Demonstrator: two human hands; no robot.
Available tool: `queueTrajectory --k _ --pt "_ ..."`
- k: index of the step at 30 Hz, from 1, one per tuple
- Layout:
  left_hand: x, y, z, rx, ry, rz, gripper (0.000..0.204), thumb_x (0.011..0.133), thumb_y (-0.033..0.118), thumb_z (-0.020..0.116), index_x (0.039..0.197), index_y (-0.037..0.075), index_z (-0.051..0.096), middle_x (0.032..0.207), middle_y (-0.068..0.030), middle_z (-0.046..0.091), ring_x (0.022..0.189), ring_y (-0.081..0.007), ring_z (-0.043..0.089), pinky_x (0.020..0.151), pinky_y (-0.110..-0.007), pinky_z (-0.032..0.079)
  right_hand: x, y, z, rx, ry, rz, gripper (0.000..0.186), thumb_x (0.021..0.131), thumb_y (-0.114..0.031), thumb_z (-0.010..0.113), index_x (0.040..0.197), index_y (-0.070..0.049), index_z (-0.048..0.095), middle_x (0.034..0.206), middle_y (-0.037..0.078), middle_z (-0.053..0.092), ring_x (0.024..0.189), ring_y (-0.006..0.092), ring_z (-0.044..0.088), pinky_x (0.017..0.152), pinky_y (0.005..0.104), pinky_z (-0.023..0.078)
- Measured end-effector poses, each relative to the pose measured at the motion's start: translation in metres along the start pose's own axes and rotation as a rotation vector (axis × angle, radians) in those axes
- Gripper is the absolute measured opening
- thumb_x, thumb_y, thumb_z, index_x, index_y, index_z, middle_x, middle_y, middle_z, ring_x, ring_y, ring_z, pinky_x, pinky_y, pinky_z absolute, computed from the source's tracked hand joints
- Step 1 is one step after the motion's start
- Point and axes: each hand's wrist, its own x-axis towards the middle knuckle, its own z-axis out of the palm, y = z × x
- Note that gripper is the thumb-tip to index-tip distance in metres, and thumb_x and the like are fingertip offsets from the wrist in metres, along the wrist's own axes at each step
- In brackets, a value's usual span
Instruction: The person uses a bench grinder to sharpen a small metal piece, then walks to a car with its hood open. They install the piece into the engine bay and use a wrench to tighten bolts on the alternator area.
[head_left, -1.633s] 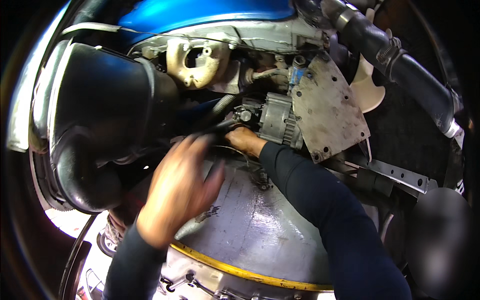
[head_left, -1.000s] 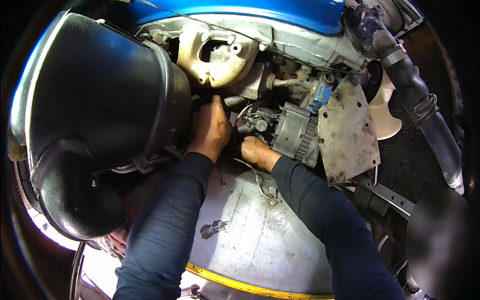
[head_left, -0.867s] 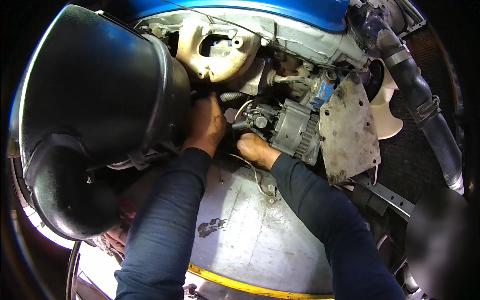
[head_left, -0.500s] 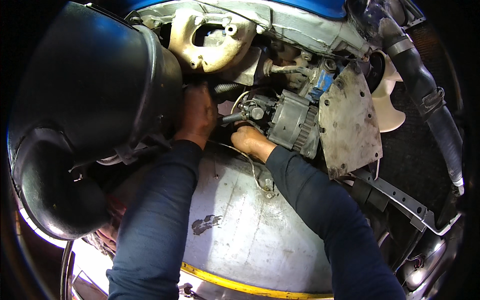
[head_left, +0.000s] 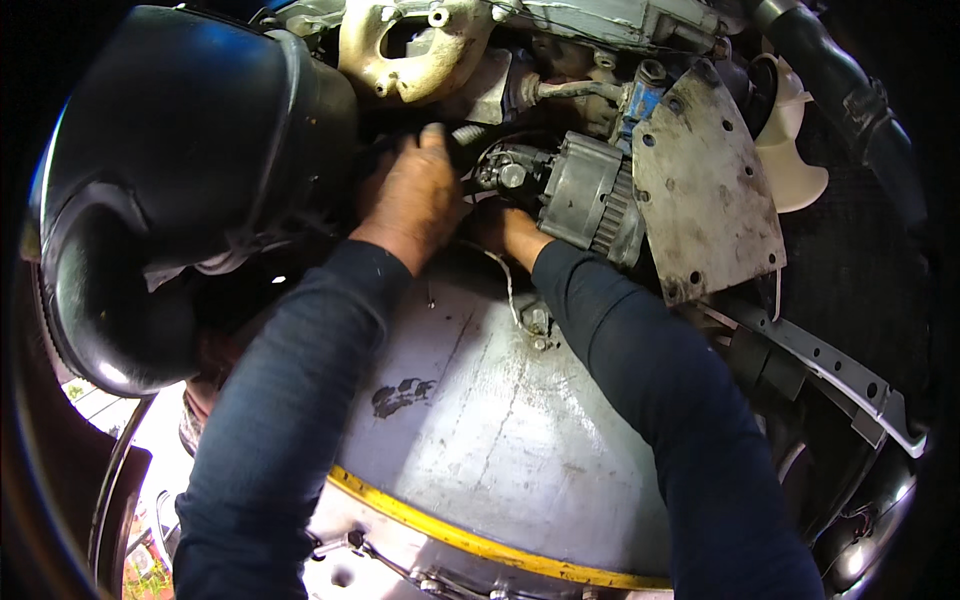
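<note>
My left hand is in the dark gap between the black canister-like housing and the alternator. Its fingers are curled, with one digit pointing up beside a ribbed hose; whatever they grip is lost in shadow. My right hand reaches under the rear end of the alternator, its fingers hidden in the dark. Close above that hand sits a round fitting on the alternator's back. A thin pale wire runs from near my hands down to a bolted tab on the grey metal panel.
The large black housing with its elbow duct fills the left. A cream manifold lies above my hands. Right of the alternator stand a stained drilled plate, a white fan and a black hose. A yellow edge borders the panel.
The engine parts sit higher in view. My left hand has shifted right and turned, showing more of its back and a raised digit. My right hand's fingers have gone deeper into shadow.
</note>
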Motion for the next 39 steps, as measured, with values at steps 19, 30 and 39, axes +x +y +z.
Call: queueTrajectory --k 19,30,39 --pt "-0.388 -0.031 -0.098 -0.241 0.075 -0.052 0.071 0.088 0.048 0.071 0.147 0.014 0.051 0.153 -0.0299 0.037 0.144 -0.0556 0.033 0.116 -0.070 0.025 -0.001 0.011 -0.001 -0.359 -0.177 -0.205 0.027 0.082 -0.017 0.067 0.104 -0.006 0.078 0.111 0.024 0.072 0.110 0.0434 0.068 0.092 0.0491 0.056" --pt "-0.379 -0.023 -0.089 -0.213 0.075 -0.025 0.078 0.083 0.055 0.079 0.143 0.011 0.055 0.149 -0.0335 0.041 0.137 -0.0567 0.042 0.111 -0.069 0.034 0.017 0.053 0.035 -0.411 0.044 -0.398 0.019 0.074 -0.012 0.068 0.088 -0.005 0.078 0.096 0.025 0.074 0.094 0.0437 0.071 0.084 0.0492 0.057" --pt "-0.375 -0.028 -0.096 -0.256 0.042 0.013 0.085 0.078 0.052 0.085 0.146 0.011 0.055 0.153 -0.0326 0.039 0.136 -0.0566 0.043 0.111 -0.070 0.036 0.001 0.033 0.023 -0.440 -0.105 -0.234 0.024 0.079 -0.014 0.065 0.095 -0.004 0.079 0.112 0.028 0.071 0.112 0.0425 0.068 0.096 0.0458 0.055"
